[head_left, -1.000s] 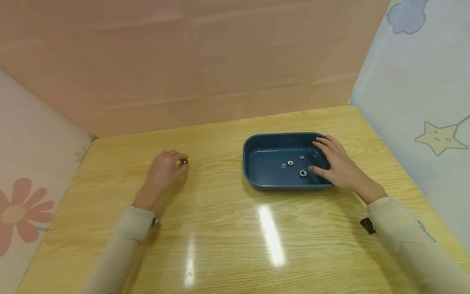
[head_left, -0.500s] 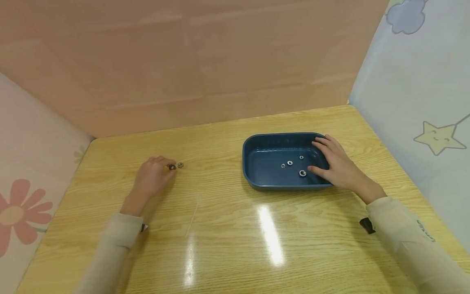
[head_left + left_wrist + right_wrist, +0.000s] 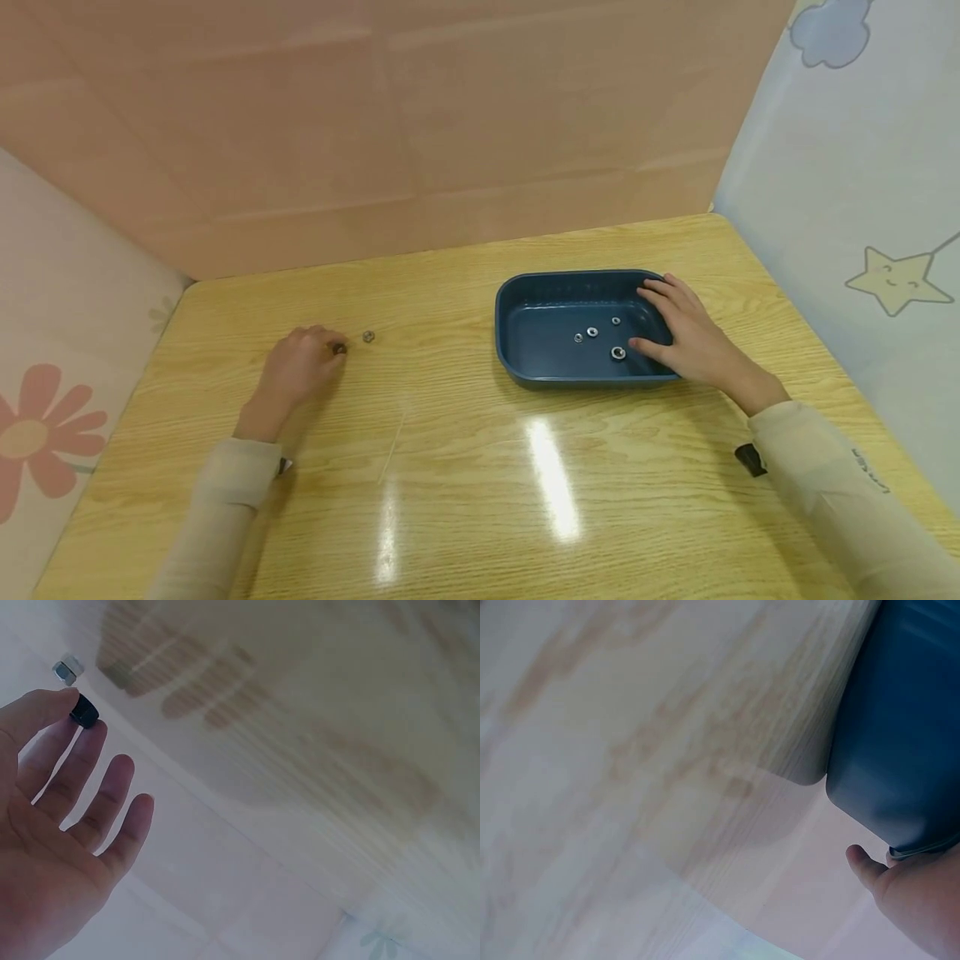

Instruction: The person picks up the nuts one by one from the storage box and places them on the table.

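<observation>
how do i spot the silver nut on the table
On the wooden table, go left from the blue tray toward the left hand. Near the black piece it pinches, the silver nut lies alone on bare wood, unlike the tray's four metal pieces.

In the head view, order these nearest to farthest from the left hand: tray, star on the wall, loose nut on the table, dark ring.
1. Dark ring: pinched by the left hand.
2. Loose nut: just right of that hand.
3. Tray: farther right.
4. Star: far right, beyond the tray.
</observation>
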